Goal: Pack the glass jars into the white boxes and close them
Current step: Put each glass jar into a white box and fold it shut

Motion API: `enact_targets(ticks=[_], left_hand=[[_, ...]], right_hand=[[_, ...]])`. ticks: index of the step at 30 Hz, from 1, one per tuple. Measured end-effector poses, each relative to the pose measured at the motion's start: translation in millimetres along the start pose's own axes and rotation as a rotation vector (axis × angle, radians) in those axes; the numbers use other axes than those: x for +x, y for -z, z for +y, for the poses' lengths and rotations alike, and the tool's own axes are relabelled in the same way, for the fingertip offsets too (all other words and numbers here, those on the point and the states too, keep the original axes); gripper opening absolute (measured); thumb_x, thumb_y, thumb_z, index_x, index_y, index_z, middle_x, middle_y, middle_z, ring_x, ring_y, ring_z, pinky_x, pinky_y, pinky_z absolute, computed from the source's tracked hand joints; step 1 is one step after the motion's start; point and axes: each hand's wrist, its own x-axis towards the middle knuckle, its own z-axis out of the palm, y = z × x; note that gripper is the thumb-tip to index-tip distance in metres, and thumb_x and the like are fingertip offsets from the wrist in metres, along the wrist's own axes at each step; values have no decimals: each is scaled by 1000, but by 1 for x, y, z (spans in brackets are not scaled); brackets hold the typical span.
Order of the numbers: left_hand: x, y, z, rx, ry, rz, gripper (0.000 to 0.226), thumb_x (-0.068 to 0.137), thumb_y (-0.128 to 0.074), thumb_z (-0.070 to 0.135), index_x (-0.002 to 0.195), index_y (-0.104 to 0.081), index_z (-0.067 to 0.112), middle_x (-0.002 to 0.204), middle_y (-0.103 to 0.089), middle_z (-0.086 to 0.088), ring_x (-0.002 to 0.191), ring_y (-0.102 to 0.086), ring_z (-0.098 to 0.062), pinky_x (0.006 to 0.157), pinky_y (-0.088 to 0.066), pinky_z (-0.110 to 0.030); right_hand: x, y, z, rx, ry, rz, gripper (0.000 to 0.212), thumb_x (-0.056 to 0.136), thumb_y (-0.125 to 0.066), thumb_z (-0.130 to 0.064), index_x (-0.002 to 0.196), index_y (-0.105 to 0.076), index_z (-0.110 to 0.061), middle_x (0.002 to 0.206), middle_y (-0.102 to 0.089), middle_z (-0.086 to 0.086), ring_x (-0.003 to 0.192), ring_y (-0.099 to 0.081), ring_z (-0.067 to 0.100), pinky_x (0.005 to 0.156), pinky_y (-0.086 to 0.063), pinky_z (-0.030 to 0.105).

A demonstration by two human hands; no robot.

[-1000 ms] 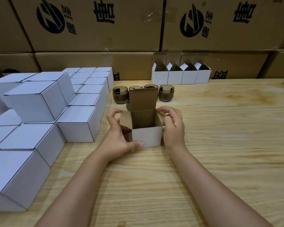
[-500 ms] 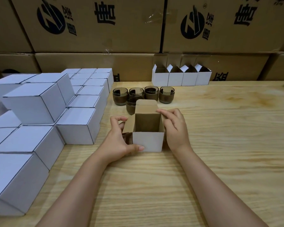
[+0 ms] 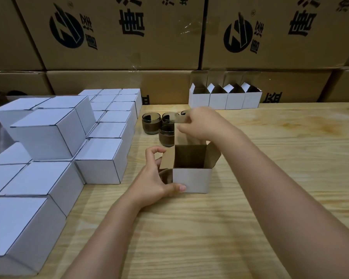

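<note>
Several glass jars [image 3: 166, 135] sit just above the open white box [image 3: 191, 180], nearest the right hand [image 3: 204, 123], which pinches the lid flap [image 3: 182, 119]; left hand [image 3: 153, 182] grips box's left corner.

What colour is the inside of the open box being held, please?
Brown cardboard inside the open box, white outside; head view shows it.

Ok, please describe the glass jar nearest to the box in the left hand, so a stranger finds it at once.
On the wooden table, look behind the open white box that the left hand holds, where dark glass jars stand. The others form a back row; this jar stands alone in front of them, nearest the box.
</note>
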Motion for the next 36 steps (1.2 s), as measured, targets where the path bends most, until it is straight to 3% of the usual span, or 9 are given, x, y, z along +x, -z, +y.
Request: enact_targets(ticks=[5,9,12,17,23,27,29,32,36], left_hand=[[-1,-2,0,22,-38,9,82,63,-90,19,109,-25,41,94,-43,60,89,-47,33,70,-34,6],[3,-1,-4,33,1,23,85,60,-91,27,106,-23,51,99,-61,39,95,-60,11,79,-43,-8],[3,-2,-3,34,2,37,85,61,-90,28,106,-22,52,103,-64,29,95,-61,7,85,-44,-17],[2,-3,-1,37,0,22,84,63,-89,26,109,-21,46,98,-62,36,92,-59,11,75,-41,-3],[3,-3,-2,50,2,16,84,64,-89,23,111,-21,41,91,-51,53,88,-52,25,69,-36,4],[4,-3,-4,40,14,32,87,62,-90,26,114,-22,38,96,-62,35,92,-56,17,72,-39,0],[3,-3,-3,42,12,28,86,62,-90,27,113,-22,40,98,-62,37,94,-57,15,74,-39,0],[2,-3,-3,35,3,30,84,61,-91,26,109,-23,43,97,-55,49,94,-56,18,73,-37,2],[4,-1,-5,12,23,33,86,59,-91,31,106,-23,54,107,-65,27,104,-60,4,90,-43,-17]], right_hand=[[31,-35,-17,-21,2,-48,59,88,-62,-42,138,-44,-16,136,-47,10,126,-40,29,96,-42,41],[40,-38,-18,-91,31,-187,53,93,-54,-42,141,-42,-24,142,-42,9,134,-26,33,102,-33,47],[39,-37,-19,-127,30,-276,37,98,-45,-39,128,-57,-21,130,-50,10,132,-23,33,98,-31,45],[34,-37,-20,-66,39,-218,33,94,-52,-45,109,-70,-22,109,-54,5,127,-28,31,92,-30,41],[37,-39,-24,-58,89,-219,24,85,-66,-43,96,-71,-23,103,-57,1,121,-38,26,101,-26,46],[38,-38,-24,-11,119,-220,13,85,-67,-42,78,-65,-30,95,-60,-5,113,-45,22,103,-22,50],[35,-32,-21,112,115,-153,15,84,-67,-44,74,-62,-33,97,-62,-7,110,-47,20,103,-28,47],[31,-14,-19,334,114,-22,21,76,-73,-48,84,-62,-32,100,-61,-9,105,-52,16,98,-41,44],[26,13,-23,664,163,54,51,73,-79,-38,116,-55,-24,109,-60,-5,101,-56,10,75,-46,22]])
